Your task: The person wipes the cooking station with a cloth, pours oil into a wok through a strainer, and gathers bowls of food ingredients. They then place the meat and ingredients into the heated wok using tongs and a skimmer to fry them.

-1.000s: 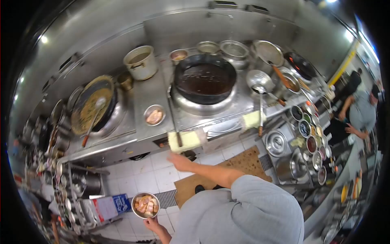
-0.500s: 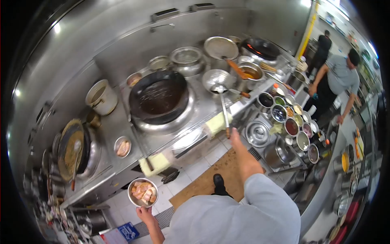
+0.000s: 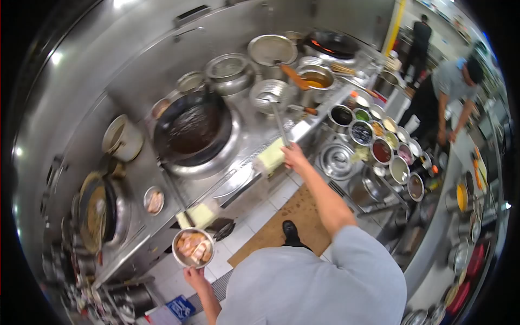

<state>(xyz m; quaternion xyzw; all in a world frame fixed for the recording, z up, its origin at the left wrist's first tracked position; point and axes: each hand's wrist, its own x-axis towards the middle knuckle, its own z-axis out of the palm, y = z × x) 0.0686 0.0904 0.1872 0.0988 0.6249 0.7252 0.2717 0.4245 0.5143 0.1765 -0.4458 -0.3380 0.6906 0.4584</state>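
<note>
The left hand [image 3: 194, 277] grips the bowl [image 3: 174, 253] of meat [image 3: 192, 248] at one side, beside the counter [image 3: 142, 223] — a tilt could spill it. The right hand [image 3: 293, 156] is closed round the ladle [image 3: 279, 123]; a hasty pull could drag the strainer [image 3: 260, 99].

The stove counter [image 3: 142, 216] is smooth, glossy metal, and the big wok [image 3: 192, 128] on it holds glossy dark liquid inside a blackened, duller metal wall. To the left of that wok, the pot [image 3: 123, 138] looks like duller, scuffed metal, while to its right the perforated ladle [image 3: 269, 96] is shiny metal. Below the wok, pale, soft-looking cloth [image 3: 198, 215] hangs at the counter's edge, and farther down lies a matt brown, stained mat [image 3: 260, 238].
</note>
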